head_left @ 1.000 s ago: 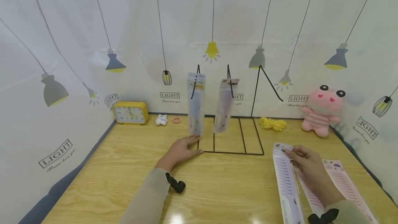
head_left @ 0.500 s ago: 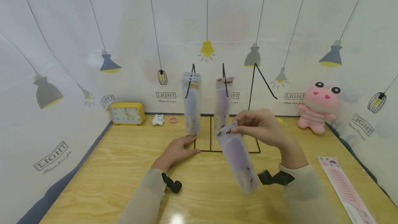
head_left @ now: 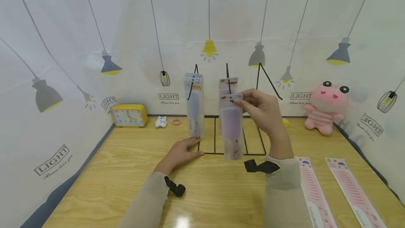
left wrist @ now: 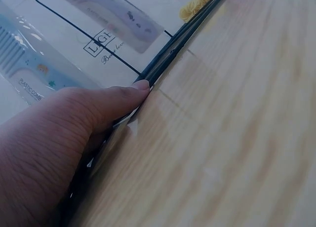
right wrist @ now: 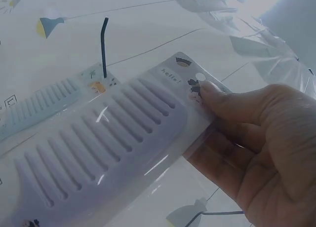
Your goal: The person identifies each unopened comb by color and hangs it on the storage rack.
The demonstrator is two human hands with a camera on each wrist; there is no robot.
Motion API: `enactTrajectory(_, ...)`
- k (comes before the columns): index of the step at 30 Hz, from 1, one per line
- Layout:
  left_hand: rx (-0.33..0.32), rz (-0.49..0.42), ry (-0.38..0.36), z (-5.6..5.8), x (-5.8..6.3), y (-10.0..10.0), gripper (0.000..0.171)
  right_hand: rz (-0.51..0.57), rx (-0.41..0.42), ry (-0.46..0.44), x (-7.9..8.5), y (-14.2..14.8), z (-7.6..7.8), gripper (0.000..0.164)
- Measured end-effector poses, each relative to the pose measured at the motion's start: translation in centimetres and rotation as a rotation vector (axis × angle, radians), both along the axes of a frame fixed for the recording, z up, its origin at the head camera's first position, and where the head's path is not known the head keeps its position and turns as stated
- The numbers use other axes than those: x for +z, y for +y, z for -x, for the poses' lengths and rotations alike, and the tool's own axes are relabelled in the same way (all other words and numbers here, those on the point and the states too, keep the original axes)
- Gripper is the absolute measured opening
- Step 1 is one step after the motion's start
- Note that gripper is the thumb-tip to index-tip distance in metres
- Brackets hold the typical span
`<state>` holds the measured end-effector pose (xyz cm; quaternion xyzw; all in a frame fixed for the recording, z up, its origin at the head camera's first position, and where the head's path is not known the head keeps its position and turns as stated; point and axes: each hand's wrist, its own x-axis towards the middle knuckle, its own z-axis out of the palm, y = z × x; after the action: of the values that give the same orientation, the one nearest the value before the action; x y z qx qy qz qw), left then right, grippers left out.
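Note:
My right hand (head_left: 261, 110) pinches the top corner of a packaged purple comb (head_left: 232, 126) between thumb and fingers. The packet hangs upright in front of the middle hook of a black wire rack (head_left: 234, 154). In the right wrist view the purple comb (right wrist: 98, 143) shows through clear plastic, with a small hole (right wrist: 200, 76) near my thumb. Behind it another purple comb packet (head_left: 224, 84) hangs on the middle hook. Blue comb packets (head_left: 194, 108) hang on the left hook. My left hand (head_left: 180, 154) rests at the rack base's left front corner, its thumb (left wrist: 116, 103) along the wire.
Two pink comb packets (head_left: 316, 192) (head_left: 351, 189) lie on the table at the right. Along the back stand a yellow clock (head_left: 129, 115), a small white bear figure (head_left: 161, 121), a pink ring (head_left: 176, 121) and a pink plush toy (head_left: 325, 108). Yellow yarn (left wrist: 196, 6) lies behind my right hand.
My right hand has lifted the purple comb packet from the right side of the table and carried it left and up to the middle hook. My left hand stays at the rack base.

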<state>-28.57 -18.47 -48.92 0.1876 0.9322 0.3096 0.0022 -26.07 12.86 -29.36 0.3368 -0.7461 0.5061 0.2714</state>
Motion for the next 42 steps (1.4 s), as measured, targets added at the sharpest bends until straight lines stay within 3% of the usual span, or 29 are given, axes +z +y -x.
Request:
enactTrajectory(4,0.000,-0.001,-0.002,0.0,0.2,0.0,0.073,0.003,-0.021,-0.030,-0.1,0.2,0.3,0.007)
enactTrajectory(11,0.004,-0.003,0.005,0.1,0.4,-0.1,0.074,0.031,0.057,-0.066,0.1,-0.1,0.6,0.007)
enactTrajectory(22,0.002,0.004,0.010,0.0,0.6,-0.1,0.073,0.017,-0.022,-0.089,-0.8,-0.9,1.7,0.012)
enactTrajectory(28,0.001,-0.005,-0.007,-0.2,0.4,0.0,0.073,-0.070,-0.084,-0.256,-1.7,-0.9,2.2,0.019)
enactTrajectory(33,-0.001,-0.005,-0.009,-0.4,0.4,0.1,0.073,-0.142,-0.056,-0.375,-3.2,-0.8,3.2,0.029)
enactTrajectory(38,-0.004,0.002,-0.014,-0.5,0.5,0.2,0.073,-0.040,0.024,-0.505,-5.3,-0.7,4.6,0.033)
enactTrajectory(42,-0.006,0.004,-0.005,-0.3,0.4,0.2,0.075,0.068,0.015,-0.586,-6.7,-0.5,5.5,0.039)
